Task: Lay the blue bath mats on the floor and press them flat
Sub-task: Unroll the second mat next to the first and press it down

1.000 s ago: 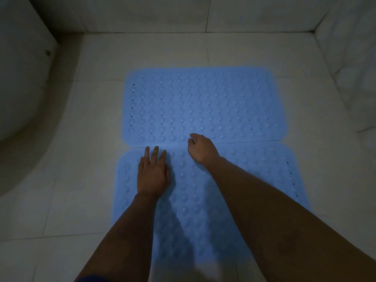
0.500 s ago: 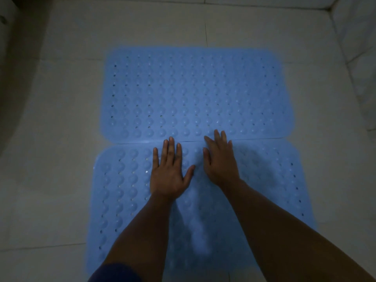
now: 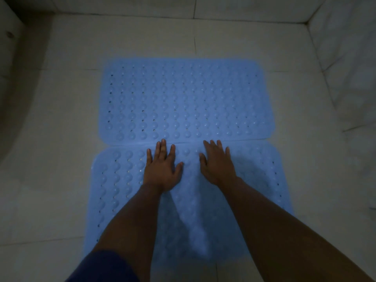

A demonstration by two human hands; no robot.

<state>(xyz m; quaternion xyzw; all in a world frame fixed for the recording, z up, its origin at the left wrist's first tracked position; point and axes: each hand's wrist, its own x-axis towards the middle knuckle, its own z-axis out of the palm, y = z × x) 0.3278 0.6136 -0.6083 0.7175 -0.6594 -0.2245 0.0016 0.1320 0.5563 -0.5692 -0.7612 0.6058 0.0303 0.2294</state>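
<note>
Head view: both blue mats lie on the tiled floor (image 3: 61,139), long axes running left to right, the far mat (image 3: 185,100) butting the near mat (image 3: 122,190). Left hand (image 3: 162,169) and right hand (image 3: 218,165) press flat, fingers spread, just short of that seam. In this dim light the join seems flush; uneven pressure could shove the near mat over it.
</note>
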